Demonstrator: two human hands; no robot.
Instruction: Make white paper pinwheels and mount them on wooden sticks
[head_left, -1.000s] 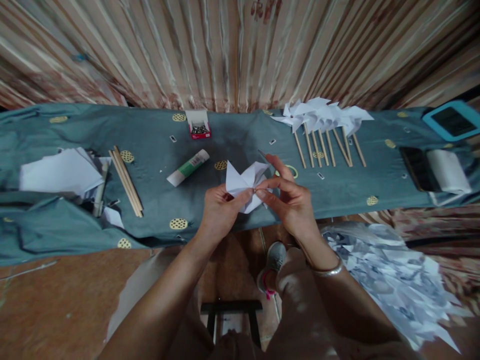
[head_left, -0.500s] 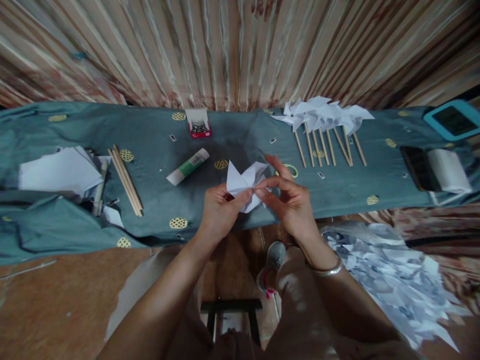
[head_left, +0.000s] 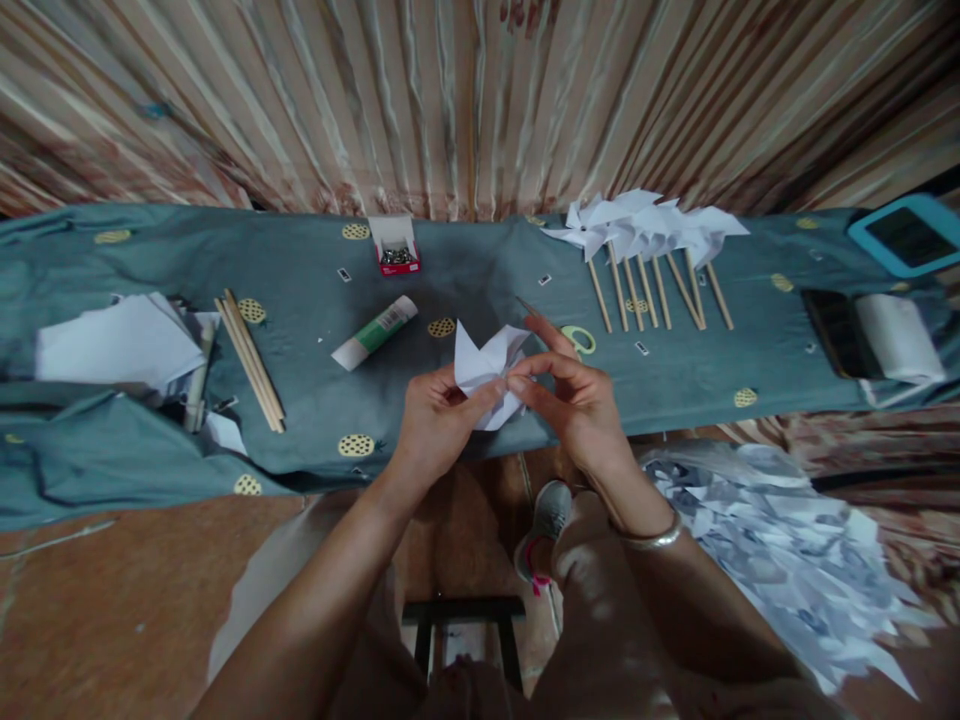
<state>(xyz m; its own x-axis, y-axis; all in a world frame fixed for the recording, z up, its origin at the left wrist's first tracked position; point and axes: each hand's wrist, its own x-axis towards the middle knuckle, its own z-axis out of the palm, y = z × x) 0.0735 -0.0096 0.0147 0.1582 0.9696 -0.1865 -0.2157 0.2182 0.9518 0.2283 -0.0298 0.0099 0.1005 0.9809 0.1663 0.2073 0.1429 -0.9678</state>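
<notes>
A white paper pinwheel (head_left: 484,366) with folded points is held up over the table's front edge. My left hand (head_left: 442,415) is closed on its left side, thumb pressed near the centre. My right hand (head_left: 574,405) pinches at the pinwheel's middle with thumb and index finger; whether a pin sits between them is too small to tell. Scissors with a light green handle (head_left: 579,340) lie behind the right fingers, partly hidden. Left of the pinwheel rests a green and white glue stick (head_left: 375,333), and behind it stands an open red and white box (head_left: 395,245) of small metal pins.
Several finished pinwheels on sticks (head_left: 645,225) lie at the back right. Loose wooden sticks (head_left: 251,360) and stacked paper sheets (head_left: 112,340) are at the left. A phone (head_left: 832,335) and a blue-framed tablet (head_left: 907,235) lie far right. A paper-filled bag (head_left: 772,550) stands below.
The pinwheel has tilted slightly in my hands. My right fingers have shifted a little left and closer together at its centre, showing more of the scissors' handle.
</notes>
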